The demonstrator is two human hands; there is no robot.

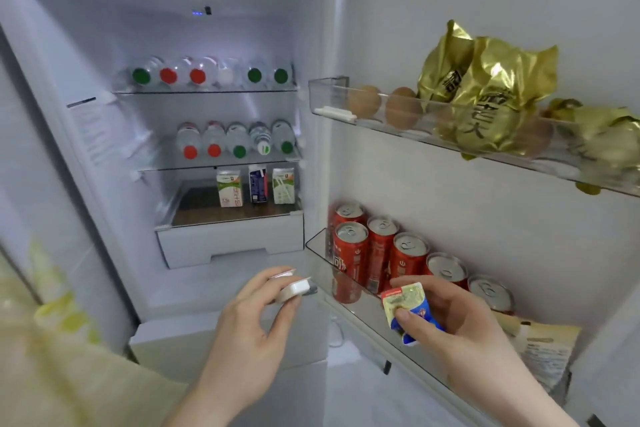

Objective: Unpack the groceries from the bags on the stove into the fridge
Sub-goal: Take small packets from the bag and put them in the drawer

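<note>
Head view: my left hand (247,319) pinches a small white plastic tub (293,289); my right hand (450,317) grips a blue-and-yellow foil-lidded cup (408,308) beside red drink cans (377,253).

Two small tubs (408,308), probably yoghurt, held.

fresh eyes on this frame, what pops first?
Probably the crinkled gold foil bags in the upper door shelf, beside brown eggs, and the red cans lined up in the lower door bin. Next, two glass shelves of bottles lying cap-outward. In front, the left hand holds a small white tub; the right hand pinches a blue-and-yellow foil-lidded cup.
</note>
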